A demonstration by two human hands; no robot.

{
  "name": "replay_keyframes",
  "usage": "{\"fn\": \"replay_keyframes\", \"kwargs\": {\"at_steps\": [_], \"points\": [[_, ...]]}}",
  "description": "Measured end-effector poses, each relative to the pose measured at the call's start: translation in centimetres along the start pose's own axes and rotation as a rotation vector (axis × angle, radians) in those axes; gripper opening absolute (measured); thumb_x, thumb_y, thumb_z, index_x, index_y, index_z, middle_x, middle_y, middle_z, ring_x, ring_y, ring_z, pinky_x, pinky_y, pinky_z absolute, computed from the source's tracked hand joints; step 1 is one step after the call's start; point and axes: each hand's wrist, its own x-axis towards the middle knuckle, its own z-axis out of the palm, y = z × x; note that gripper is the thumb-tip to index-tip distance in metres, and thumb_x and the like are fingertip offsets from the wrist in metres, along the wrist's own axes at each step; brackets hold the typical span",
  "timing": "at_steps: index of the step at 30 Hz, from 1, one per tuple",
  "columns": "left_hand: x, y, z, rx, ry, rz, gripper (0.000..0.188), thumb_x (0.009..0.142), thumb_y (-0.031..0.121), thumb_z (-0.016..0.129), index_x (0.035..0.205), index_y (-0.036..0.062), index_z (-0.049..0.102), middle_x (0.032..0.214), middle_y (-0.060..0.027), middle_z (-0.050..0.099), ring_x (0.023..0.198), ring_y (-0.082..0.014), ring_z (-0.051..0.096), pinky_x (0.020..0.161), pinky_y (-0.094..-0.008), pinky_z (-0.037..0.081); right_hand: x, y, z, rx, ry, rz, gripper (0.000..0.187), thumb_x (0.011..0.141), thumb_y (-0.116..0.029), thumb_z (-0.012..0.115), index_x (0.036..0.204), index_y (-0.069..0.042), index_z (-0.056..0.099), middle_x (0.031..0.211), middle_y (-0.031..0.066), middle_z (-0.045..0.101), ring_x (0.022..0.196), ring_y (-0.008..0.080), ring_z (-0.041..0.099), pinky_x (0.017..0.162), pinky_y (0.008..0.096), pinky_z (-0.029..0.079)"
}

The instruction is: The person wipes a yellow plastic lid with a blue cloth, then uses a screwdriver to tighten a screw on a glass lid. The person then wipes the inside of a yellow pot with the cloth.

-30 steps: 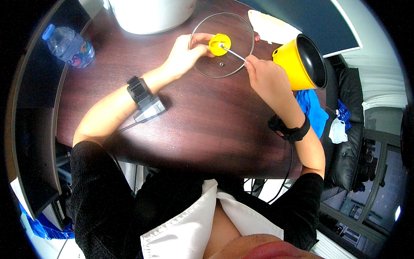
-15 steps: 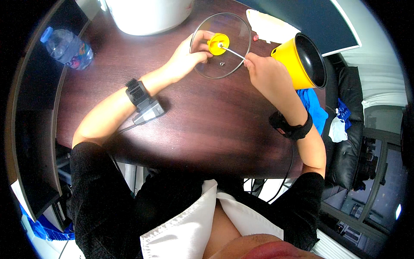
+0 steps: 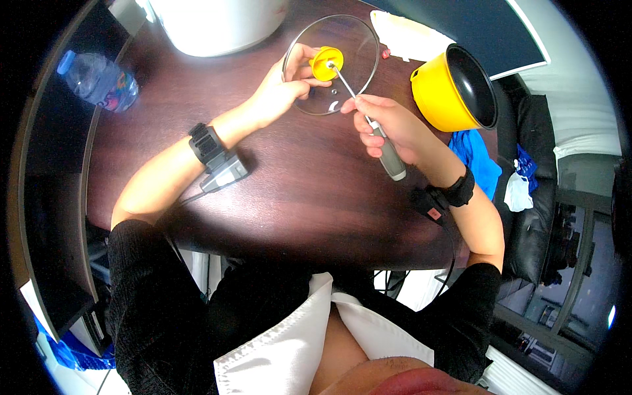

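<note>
My left hand (image 3: 276,92) has its fingers closed around a yellow lid knob (image 3: 320,68) at the far middle of the table. Around the knob shows a round clear glass lid (image 3: 361,49) with a thin metal rim; a small metal ring (image 3: 334,92) sits in the glass below the knob. My right hand (image 3: 396,124) grips a screwdriver (image 3: 393,160) with a grey handle and a metal shaft. The shaft slants up and left, and its tip meets the middle of the knob. Whether a screw is under the tip is too small to tell.
A yellow pot (image 3: 440,99) with a black inside lies tipped at the right. A white rounded appliance (image 3: 217,26) stands far left, a plastic bottle (image 3: 99,82) at the left edge. Near the pot are a pale cloth-like piece (image 3: 408,36) and blue fabric (image 3: 479,164).
My right hand has swung down and nearer, so the screwdriver's handle now shows and its shaft points more steeply. The lid and knob have shifted slightly left and away, with my left hand still on the knob.
</note>
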Motion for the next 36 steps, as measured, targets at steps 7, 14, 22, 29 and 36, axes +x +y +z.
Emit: {"fn": "replay_keyframes", "kwargs": {"at_steps": [7, 14, 22, 29, 36], "points": [[0.4, -0.4, -0.8, -0.014, -0.014, -0.013, 0.060, 0.070, -0.004, 0.041, 0.129, 0.0022, 0.040, 0.134, -0.0149, 0.049, 0.114, -0.0285, 0.059, 0.068, -0.0185, 0.046, 0.7, 1.0, -2.0, -1.022, 0.326, -0.529, 0.022, 0.098, -0.026, 0.048, 0.097, -0.007, 0.059, 0.067, 0.0133, 0.060, 0.055, 0.0261, 0.060, 0.047, 0.0378, 0.047], [0.6, -0.8, -1.1, -0.051, -0.010, 0.034, 0.065, 0.066, -0.005, 0.040, 0.131, 0.0016, 0.040, 0.133, -0.0145, 0.050, 0.112, -0.0267, 0.060, 0.075, -0.0201, 0.050, -0.8, -0.4, -1.5, -1.706, 0.661, -0.690, 0.022, 0.096, -0.026, 0.049, 0.086, -0.009, 0.058, 0.063, 0.0154, 0.062, 0.059, 0.0354, 0.063, 0.052, 0.0463, 0.049], [0.4, 0.0, -0.6, -0.024, -0.013, 0.049, 0.073, 0.064, -0.004, 0.040, 0.137, -0.0004, 0.037, 0.134, -0.0158, 0.051, 0.113, -0.0244, 0.059, 0.085, -0.0248, 0.051, -0.6, -0.5, -0.9, -1.741, 0.679, -0.708, 0.022, 0.095, -0.026, 0.049, 0.084, -0.009, 0.058, 0.060, 0.0149, 0.061, 0.056, 0.0352, 0.062, 0.051, 0.0461, 0.049], [0.4, 1.1, 0.2, 0.044, 0.004, 0.191, 0.063, 0.072, -0.008, 0.040, 0.134, 0.0019, 0.047, 0.131, -0.0146, 0.055, 0.112, -0.0245, 0.061, 0.092, -0.0321, 0.051, -1.2, -1.2, 0.0, -1.692, 0.682, -0.689, 0.021, 0.095, -0.025, 0.051, 0.084, -0.008, 0.059, 0.059, 0.0165, 0.061, 0.056, 0.0361, 0.062, 0.051, 0.0469, 0.049], [0.8, 6.3, 0.0, 0.392, 0.040, 0.286, 0.060, 0.074, -0.005, 0.041, 0.134, 0.0001, 0.050, 0.126, -0.0175, 0.059, 0.115, -0.0248, 0.057, 0.097, -0.0351, 0.048, 1.0, -0.6, -0.1, -1.171, 0.595, -0.786, 0.022, 0.095, -0.025, 0.051, 0.088, -0.006, 0.060, 0.063, 0.0178, 0.061, 0.052, 0.0333, 0.060, 0.049, 0.0431, 0.048]]}}
